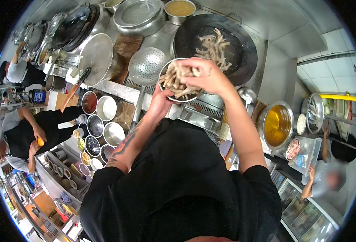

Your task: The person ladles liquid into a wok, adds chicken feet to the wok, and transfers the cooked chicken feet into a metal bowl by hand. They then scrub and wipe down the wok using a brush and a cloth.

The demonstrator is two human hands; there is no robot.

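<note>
Chicken feet (177,85) beneath right hand (204,74)

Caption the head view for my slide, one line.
Left hand holds a bowl of chicken feet as the right hand reaches in, near a wok holding more.

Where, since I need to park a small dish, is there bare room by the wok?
A small steel patch looks free between the perforated strainer, silver pot and wok. Left of you the tubs stand packed; the bowl, left hand and right hand crowd the wok's near side.
</note>
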